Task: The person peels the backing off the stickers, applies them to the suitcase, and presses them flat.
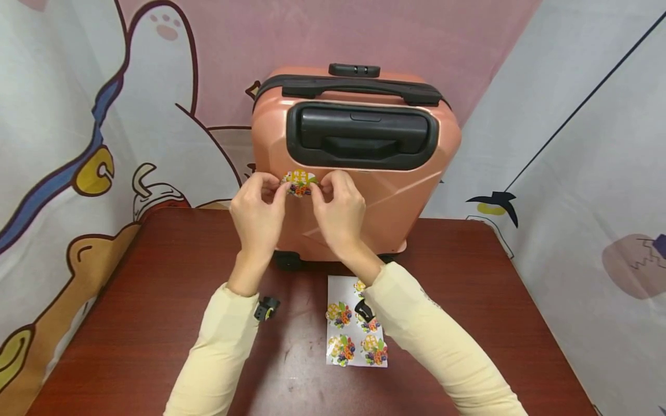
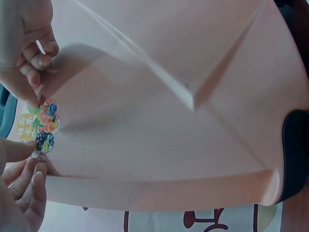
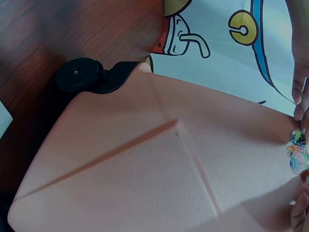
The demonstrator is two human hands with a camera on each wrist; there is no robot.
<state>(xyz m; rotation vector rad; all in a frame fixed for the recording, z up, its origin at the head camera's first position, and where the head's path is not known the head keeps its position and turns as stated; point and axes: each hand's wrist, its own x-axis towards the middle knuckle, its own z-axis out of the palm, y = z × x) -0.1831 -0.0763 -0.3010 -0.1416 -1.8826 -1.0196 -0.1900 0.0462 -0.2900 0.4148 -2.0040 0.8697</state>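
Note:
A fruit-patterned sticker [image 1: 299, 184] with yellow lettering is against the upper left of the pink hard-shell suitcase [image 1: 385, 202], just below its black handle recess. My left hand [image 1: 257, 208] pinches the sticker's left end between thumb and fingers. At the opposite end, my right hand [image 1: 339, 208] pinches it the same way. In the left wrist view, both thumbs lie on the ends of the sticker [image 2: 46, 123]. Only part of the sticker [image 3: 297, 151] shows at the right wrist view's edge. Whether it is stuck down I cannot tell.
A white sheet [image 1: 347, 289] with several similar fruit stickers lies on the reddish-brown table [image 1: 171, 323], partly hidden by the right sleeve. The suitcase stands upright at the table's back, its black wheel [image 3: 79, 75] at a lower corner. Cartoon-print cloth [image 1: 218, 69] hangs behind.

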